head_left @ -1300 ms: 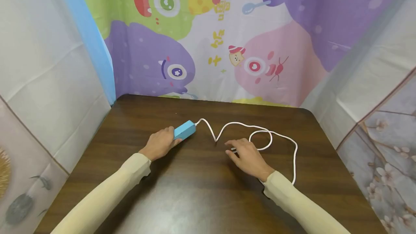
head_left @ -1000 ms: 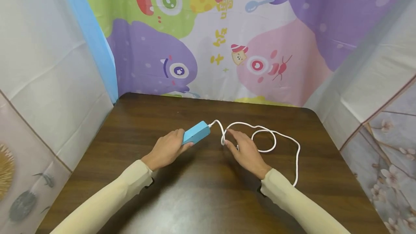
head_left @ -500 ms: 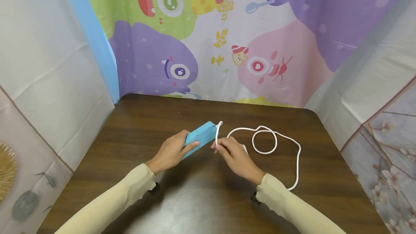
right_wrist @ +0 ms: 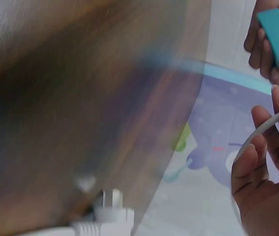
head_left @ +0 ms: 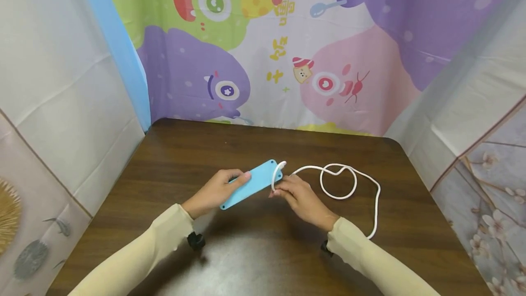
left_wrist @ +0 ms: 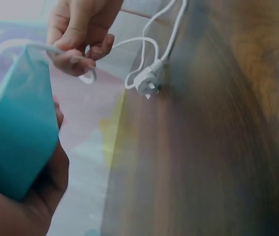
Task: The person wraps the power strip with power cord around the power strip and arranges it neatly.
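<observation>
My left hand grips a light blue power strip, thumb lying across its flat face, which has small dark dots at the corners. The strip is tilted, its far end pointing right. A white cord leaves that end and bends down into my right hand, which pinches it between thumb and fingers close beside the strip. In the left wrist view a white plug with metal prongs shows beyond the right hand; the right wrist view has the same plug low down. In the head view the plug is hidden.
The cord makes a loop on the dark wooden table, then runs down the right side toward the right sleeve. A cartoon-print curtain hangs behind the table's far edge. Pale cloth walls stand at both sides.
The left hand has brought the power strip rightward and turned its flat face up. The right hand has moved left and taken hold of the cord. The cord's loop has shifted slightly.
</observation>
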`<state>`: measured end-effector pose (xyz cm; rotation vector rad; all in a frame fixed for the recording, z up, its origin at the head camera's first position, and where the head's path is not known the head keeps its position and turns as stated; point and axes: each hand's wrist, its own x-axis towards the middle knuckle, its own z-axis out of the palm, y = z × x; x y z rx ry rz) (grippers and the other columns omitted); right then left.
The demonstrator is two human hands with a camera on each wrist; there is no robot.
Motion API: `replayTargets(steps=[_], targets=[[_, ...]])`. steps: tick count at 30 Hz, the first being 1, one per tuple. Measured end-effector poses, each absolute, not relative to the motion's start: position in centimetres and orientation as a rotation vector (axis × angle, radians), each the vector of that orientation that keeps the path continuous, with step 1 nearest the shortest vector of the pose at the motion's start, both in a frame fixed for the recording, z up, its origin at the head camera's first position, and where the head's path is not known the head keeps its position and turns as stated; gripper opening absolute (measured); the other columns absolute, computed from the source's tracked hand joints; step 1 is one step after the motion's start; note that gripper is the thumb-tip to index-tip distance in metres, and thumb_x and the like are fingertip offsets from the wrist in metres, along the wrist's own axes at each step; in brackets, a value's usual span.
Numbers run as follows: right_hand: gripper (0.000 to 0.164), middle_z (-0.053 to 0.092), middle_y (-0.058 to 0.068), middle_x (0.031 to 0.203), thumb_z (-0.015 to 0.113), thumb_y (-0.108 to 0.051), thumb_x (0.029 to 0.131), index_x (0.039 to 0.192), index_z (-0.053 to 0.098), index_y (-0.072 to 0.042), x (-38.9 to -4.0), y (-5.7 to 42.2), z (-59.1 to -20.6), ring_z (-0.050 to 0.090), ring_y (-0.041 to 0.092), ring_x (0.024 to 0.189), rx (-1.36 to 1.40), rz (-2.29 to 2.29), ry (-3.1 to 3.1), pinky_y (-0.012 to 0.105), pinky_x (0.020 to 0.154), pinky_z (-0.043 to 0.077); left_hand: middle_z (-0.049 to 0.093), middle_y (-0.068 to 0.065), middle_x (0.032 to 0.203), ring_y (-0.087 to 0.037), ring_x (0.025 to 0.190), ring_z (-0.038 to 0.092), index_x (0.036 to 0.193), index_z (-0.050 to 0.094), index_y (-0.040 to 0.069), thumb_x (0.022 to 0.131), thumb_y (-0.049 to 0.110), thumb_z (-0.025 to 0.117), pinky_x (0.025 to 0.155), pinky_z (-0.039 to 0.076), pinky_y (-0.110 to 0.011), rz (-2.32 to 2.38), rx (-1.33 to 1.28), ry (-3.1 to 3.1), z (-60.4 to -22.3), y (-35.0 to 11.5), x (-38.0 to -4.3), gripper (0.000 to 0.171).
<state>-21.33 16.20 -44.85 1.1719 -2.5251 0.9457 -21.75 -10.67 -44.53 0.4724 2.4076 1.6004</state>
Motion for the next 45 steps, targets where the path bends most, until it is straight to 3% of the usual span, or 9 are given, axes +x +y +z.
replayTargets(steps=[5,12,19,25,32,37,45], targets=[[0.01,0.064,-0.01,0.102,0.069,-0.016,0.086,0.093,0.073,-0.022,-22.1,16.8,-44.5,0.047,0.009,0.088,1.269,0.749,-2.489,0.029,0.077,0.04,0.062,-0.007,0.077,-0.017,0.058,0.053,0.096,0.069,0.023,0.088,0.059,0.055,0.054,0.046,-0.032,1.517,0.597,2.313,-44.6,-11.7,-21.8,0.04],[0.008,0.063,-0.013,0.091,0.075,-0.022,0.082,0.089,0.072,-0.024,-22.2,17.0,-44.7,0.044,0.01,0.077,1.271,0.282,-2.481,0.025,0.056,0.041,0.066,0.011,0.083,-0.008,0.066,0.057,0.099,0.068,0.032,0.089,0.056,0.057,0.06,0.048,-0.028,1.128,1.03,2.408,-43.7,-12.1,-21.7,0.028],[0.008,0.055,-0.007,0.072,0.074,-0.017,0.078,0.077,0.068,-0.021,-21.2,15.7,-45.5,0.057,0.016,0.057,1.152,0.034,-2.523,0.036,0.043,0.042,0.048,0.015,0.063,0.0,0.053,0.037,0.086,0.062,0.025,0.088,0.059,0.056,0.049,0.033,-0.02,0.677,1.348,2.65,-43.7,-10.2,-20.9,0.034],[0.014,0.061,-0.003,0.067,0.073,-0.023,0.082,0.074,0.063,-0.018,-21.0,15.2,-45.7,0.059,0.021,0.053,1.011,0.024,-2.643,0.039,0.043,0.042,0.047,0.014,0.064,-0.002,0.053,0.038,0.079,0.057,0.022,0.086,0.057,0.061,0.045,0.033,-0.021,0.426,1.384,2.842,-44.1,-8.8,-20.1,0.036],[0.014,0.057,-0.012,0.062,0.072,-0.032,0.085,0.079,0.067,-0.02,-21.0,14.8,-44.6,0.049,0.006,0.05,0.829,0.38,-2.908,0.028,0.045,0.038,0.058,0.008,0.073,-0.006,0.061,0.05,0.084,0.065,0.018,0.082,0.058,0.065,0.049,0.042,-0.024,0.131,1.461,3.052,-44.4,-8.0,-19.6,0.04],[0.018,0.054,-0.011,0.062,0.067,-0.031,0.09,0.082,0.067,-0.014,-21.0,14.4,-44.0,0.045,0.005,0.048,0.675,0.6,-2.959,0.025,0.046,0.038,0.065,0.002,0.078,-0.012,0.065,0.058,0.086,0.066,0.013,0.082,0.058,0.065,0.05,0.047,-0.027,-0.042,1.472,3.192,-44.5,-7.7,-19.4,0.045],[0.015,0.059,-0.008,0.069,0.062,-0.027,0.094,0.086,0.065,-0.013,-20.7,13.8,-43.8,0.05,0.005,0.055,0.617,0.739,-2.906,0.025,0.052,0.042,0.064,0.0,0.076,-0.013,0.062,0.057,0.088,0.067,0.01,0.082,0.057,0.067,0.047,0.046,-0.026,-0.077,1.379,3.284,-44.7,-7.7,-19.5,0.047]])
